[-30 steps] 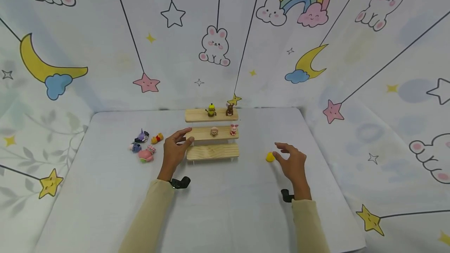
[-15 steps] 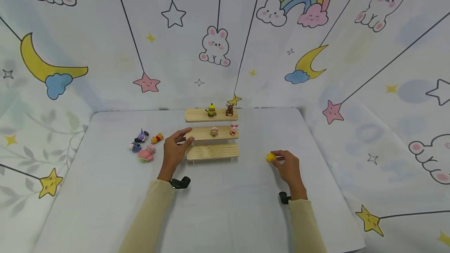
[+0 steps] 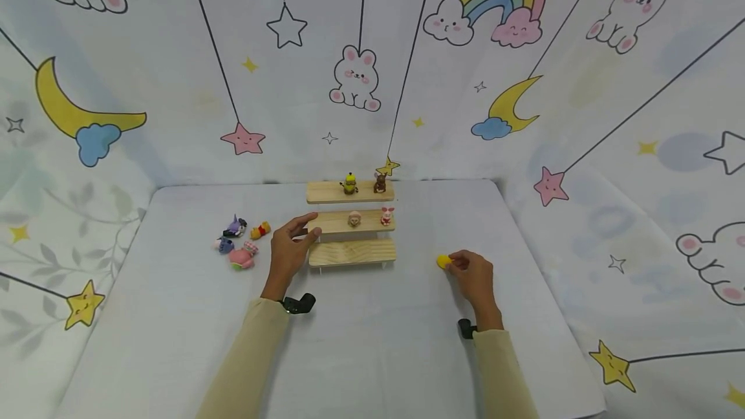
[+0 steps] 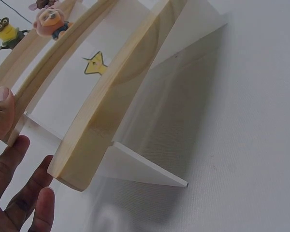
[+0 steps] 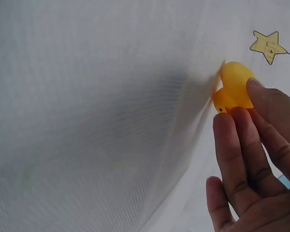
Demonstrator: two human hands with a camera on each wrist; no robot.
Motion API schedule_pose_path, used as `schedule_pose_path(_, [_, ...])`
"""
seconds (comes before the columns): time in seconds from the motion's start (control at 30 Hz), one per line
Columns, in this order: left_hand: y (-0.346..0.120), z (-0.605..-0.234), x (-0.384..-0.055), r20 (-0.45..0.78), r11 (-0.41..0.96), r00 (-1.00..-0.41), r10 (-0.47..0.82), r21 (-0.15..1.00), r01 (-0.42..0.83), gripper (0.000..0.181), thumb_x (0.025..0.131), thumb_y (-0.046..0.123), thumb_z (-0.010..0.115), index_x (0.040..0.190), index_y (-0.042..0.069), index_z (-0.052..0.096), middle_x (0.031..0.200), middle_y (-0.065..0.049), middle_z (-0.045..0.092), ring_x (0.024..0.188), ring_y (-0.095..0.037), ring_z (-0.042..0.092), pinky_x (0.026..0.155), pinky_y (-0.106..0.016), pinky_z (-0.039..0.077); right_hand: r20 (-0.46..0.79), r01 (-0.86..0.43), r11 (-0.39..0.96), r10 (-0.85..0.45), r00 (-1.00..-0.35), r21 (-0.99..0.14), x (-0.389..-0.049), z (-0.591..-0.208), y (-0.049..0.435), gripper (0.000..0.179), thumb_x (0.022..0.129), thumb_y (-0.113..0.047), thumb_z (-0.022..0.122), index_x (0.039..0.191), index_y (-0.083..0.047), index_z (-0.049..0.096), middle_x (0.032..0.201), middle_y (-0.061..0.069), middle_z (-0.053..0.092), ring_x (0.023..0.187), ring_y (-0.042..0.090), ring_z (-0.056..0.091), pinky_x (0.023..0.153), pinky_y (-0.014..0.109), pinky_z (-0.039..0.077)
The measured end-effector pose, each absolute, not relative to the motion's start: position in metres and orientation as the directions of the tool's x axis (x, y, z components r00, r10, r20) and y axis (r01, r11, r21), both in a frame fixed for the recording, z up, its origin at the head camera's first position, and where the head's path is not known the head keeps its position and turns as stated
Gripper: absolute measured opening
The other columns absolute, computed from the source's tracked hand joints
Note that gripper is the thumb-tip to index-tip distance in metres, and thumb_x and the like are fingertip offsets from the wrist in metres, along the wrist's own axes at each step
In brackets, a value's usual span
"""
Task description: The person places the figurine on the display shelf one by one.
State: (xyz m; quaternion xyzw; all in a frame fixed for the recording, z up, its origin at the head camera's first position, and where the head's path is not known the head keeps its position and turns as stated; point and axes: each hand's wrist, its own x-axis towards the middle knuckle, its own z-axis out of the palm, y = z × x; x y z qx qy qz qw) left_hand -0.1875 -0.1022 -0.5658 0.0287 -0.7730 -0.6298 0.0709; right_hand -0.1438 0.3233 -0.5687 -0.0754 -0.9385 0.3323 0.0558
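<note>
My left hand (image 3: 289, 249) grips the left end of the middle board of a three-tier wooden display shelf (image 3: 352, 252). In the left wrist view the thumb lies on the board (image 4: 63, 53) and fingers are beneath it. To the right of the shelf, my right hand (image 3: 474, 277) pinches a small yellow toy duck (image 3: 443, 262) between thumb and fingertips. The right wrist view shows the duck (image 5: 237, 87) tipped on its side, close to the white cloth; I cannot tell whether it touches.
A minion figure (image 3: 350, 183) and a brown figure (image 3: 380, 183) stand on the top board. The middle board bears a lion-like figure (image 3: 354, 218) and a pink piglet figure (image 3: 387, 216). Left of the shelf lie several figures, among them a red-and-yellow bear (image 3: 260, 230) and a pink one (image 3: 241, 257).
My right hand has come down and left, closed its fingers on the toy duck and shifted it slightly left. The left hand has stayed on the shelf.
</note>
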Motion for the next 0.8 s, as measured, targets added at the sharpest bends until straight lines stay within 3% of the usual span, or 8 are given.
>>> schedule_pose_path(0.3, [-0.1022, -0.5661, -0.1872, 0.074, 0.207, -0.989, -0.13, 0.977, 0.046, 0.043, 0.093, 0.045, 0.082, 0.133, 0.032, 0.075, 0.14, 0.002, 0.073, 0.117, -0.022, 0.069, 0.092, -0.029, 0.054, 0.07, 0.137, 0.791, 0.222, -0.973, -0.596, -0.1477, -0.5762, 0.3248, 0.023, 0.102, -0.027, 0.075, 0.112, -0.008, 0.081, 0.096, 0.013, 0.076, 0.087, 0.027, 0.066, 0.077, 0.034, 0.049])
schedule_pose_path(0.63, [-0.1014, -0.5659, -0.1863, 0.085, 0.209, -0.987, -0.135, 0.976, 0.055, 0.042, 0.094, 0.043, 0.081, 0.134, 0.031, 0.075, 0.142, -0.001, 0.072, 0.119, -0.025, 0.069, 0.093, -0.033, 0.054, -0.038, 0.176, 0.771, 0.193, -0.98, -0.612, -0.1475, -0.5691, 0.3225, 0.033, 0.101, -0.031, 0.075, 0.125, -0.009, 0.078, 0.111, 0.017, 0.078, 0.101, 0.032, 0.071, 0.086, 0.045, 0.057])
schedule_pose_path(0.8, [-0.1025, -0.5658, -0.187, 0.074, 0.213, -0.988, -0.136, 0.976, 0.043, 0.041, 0.094, 0.042, 0.082, 0.133, 0.031, 0.075, 0.141, 0.001, 0.072, 0.118, -0.024, 0.07, 0.091, -0.032, 0.054, -0.058, 0.149, 0.765, 0.144, -0.988, -0.626, -0.1469, -0.5664, 0.3201, 0.035, 0.097, -0.031, 0.08, 0.123, -0.008, 0.078, 0.111, 0.015, 0.079, 0.103, 0.032, 0.073, 0.09, 0.049, 0.058])
